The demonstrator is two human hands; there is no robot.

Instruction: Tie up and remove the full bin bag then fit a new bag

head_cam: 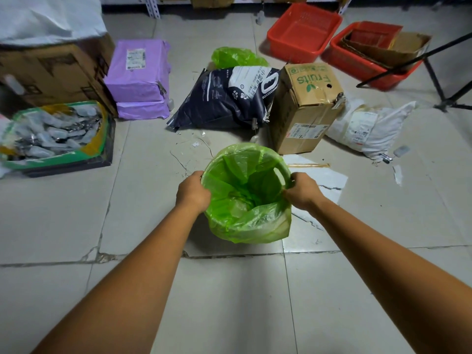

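Bin bag [245, 226]: green, open-mouthed, stood on the floor tiles [229, 302], centre.
Left hand [193, 191]: fingers curled round bag's left edge.
Right hand [303, 191]: fingers pinched its right edge.
Around: cardboard box [306, 108] just behind; dark sack [227, 98], red baskets [304, 31] further back.

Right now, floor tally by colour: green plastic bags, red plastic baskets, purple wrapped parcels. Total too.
Green thin plastic bags: 2 (one lining the bin, one crumpled further back)
Red plastic mesh baskets: 2
Purple plastic-wrapped parcels: 2, stacked
Total: 6
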